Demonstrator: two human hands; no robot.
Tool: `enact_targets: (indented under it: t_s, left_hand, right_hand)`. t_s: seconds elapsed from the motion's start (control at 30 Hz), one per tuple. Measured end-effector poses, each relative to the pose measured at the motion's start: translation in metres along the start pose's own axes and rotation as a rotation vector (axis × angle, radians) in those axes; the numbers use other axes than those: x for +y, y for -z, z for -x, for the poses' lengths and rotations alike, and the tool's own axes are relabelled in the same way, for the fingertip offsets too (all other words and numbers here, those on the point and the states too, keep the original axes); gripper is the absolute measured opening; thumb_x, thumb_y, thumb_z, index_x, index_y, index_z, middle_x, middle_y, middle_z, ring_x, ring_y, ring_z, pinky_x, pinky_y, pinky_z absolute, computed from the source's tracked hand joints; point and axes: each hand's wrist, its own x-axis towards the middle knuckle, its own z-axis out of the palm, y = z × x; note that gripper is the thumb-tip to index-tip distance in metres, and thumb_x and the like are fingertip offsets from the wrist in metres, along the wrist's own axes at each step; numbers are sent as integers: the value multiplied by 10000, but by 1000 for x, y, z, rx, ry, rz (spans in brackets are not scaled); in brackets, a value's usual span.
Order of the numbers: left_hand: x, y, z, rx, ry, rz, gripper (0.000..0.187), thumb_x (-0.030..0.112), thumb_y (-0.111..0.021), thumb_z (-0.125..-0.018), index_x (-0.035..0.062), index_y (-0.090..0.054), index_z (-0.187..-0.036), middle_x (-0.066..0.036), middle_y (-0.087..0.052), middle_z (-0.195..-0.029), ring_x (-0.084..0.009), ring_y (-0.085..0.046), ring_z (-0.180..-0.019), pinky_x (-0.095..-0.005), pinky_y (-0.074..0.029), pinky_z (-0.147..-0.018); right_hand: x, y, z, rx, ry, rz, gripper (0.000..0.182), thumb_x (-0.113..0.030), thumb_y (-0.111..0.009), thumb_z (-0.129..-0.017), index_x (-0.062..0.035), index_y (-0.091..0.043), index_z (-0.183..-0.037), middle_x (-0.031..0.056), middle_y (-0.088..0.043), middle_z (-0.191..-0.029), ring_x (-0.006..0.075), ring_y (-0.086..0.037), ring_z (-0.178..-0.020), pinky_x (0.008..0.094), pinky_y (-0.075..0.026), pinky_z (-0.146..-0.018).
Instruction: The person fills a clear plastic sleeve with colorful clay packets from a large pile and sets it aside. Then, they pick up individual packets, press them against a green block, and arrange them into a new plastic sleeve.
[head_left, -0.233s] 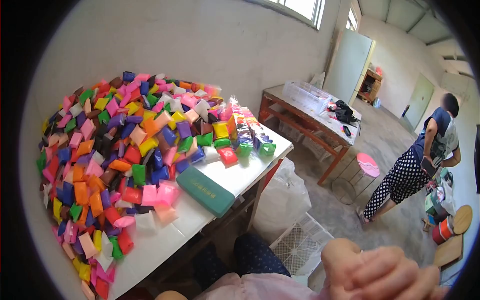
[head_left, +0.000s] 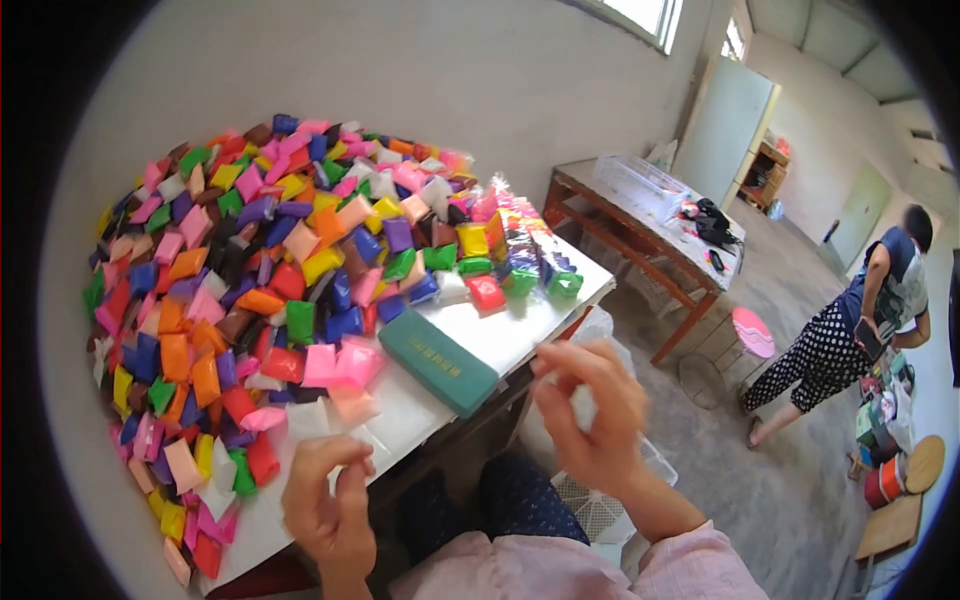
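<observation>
The hands, bunched at the lower right in the earlier frame, are now parted and raised at the table's near edge. The whole view has also shifted slightly, consistent with a head movement.

Left hand [head_left: 328, 505]: fingers loosely curled, thumb a little away from them, nothing seen in the grasp. Right hand [head_left: 597, 415]: thumb and fingers spread, nothing seen between them. In my judgement both are free, and no handling of packets is under way.

The left hand is nearest the white packet [head_left: 305, 420], which lies just beyond it at the edge of the heap [head_left: 270, 270]; no contact is evident. The right hand is beside the near end of the green case [head_left: 438, 362], apparently apart from it. Pink packets [head_left: 355, 362] lie just left of the case. Bagged packets [head_left: 520, 255] stand farther back on the white table [head_left: 520, 325].

Beyond the right hand are a white bag [head_left: 597, 325], a stool [head_left: 752, 332] and a standing co-worker [head_left: 840, 320].
</observation>
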Motion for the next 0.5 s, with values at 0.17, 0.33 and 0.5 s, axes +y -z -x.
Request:
enact_targets:
  t_s: [0.17,0.33,0.5]
  left_hand:
    - [-43,25,25,-81,-104,-469,205,-92,-571,-842,-18,-638,-1021,-151,-641,-951,-277,-604,-831,-353,-479,-736]
    - [-63,38,37,-140,-178,-800,241,-62,-610,-821,-11,-634,-1055,-165,-630,-1057,-351,-569,-942,-422,-468,-820]
    - [-83,42,50,-207,-178,-993,246,2,-649,-813,3,-645,-1060,-144,-624,-1115,-345,-558,-1002,-437,-454,-861]
  right_hand:
    - [68,-61,45,-200,-153,262,389,-195,-728,-841,-2,-607,-1155,190,-624,-1119,343,-595,-1032,442,-471,-868]
    - [85,-97,60,-334,-226,284,616,-405,-732,-828,-20,-560,-1277,212,-555,-1257,385,-523,-1166,495,-405,-963]
    - [64,-104,52,-438,-228,313,711,-409,-772,-770,-55,-522,-1334,207,-528,-1294,380,-511,-1176,473,-419,-948]
